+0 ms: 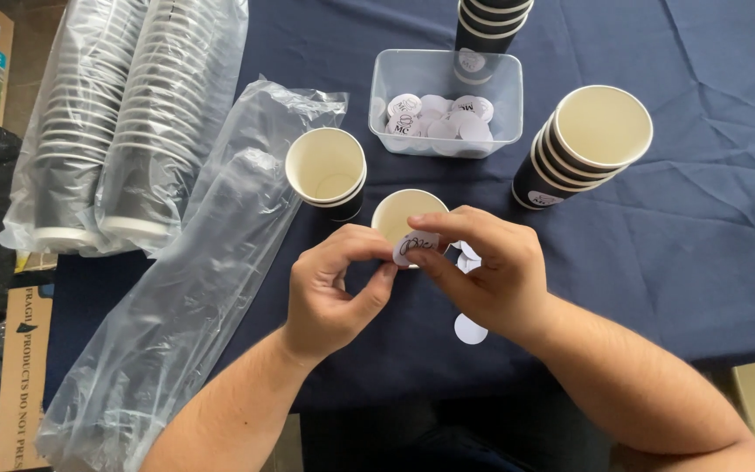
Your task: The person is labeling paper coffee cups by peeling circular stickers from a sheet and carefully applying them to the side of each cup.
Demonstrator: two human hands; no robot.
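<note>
Dark blue cloth covers the tabletop (709, 262) in front of us, creased toward the right. Both our forearms come up from the bottom edge and angle inward, so the hands meet near the middle. Our left hand (329, 293) is curled, knuckles up, with thumb and forefinger pressed together on the left edge of a round white sticker (416, 246). Our right hand (491, 271) arches over from the other side, its fingers (447, 225) pinching the same sticker along the top and right edge. The sticker sits between the two hands, just in front of an open paper cup (402, 212) with a cream inside.

A second open cup (326, 166) stands just to its left. To the right a short stack of dark cups (583, 149) leans slightly. Behind, a clear plastic tub (444, 79) holds more round stickers, with another cup stack (487, 26) behind it. One white disc (470, 329) lies on the cloth near our right wrist. On the left lie sleeves of bagged cups (124, 122) and an emptied clear plastic bag (194, 297).
</note>
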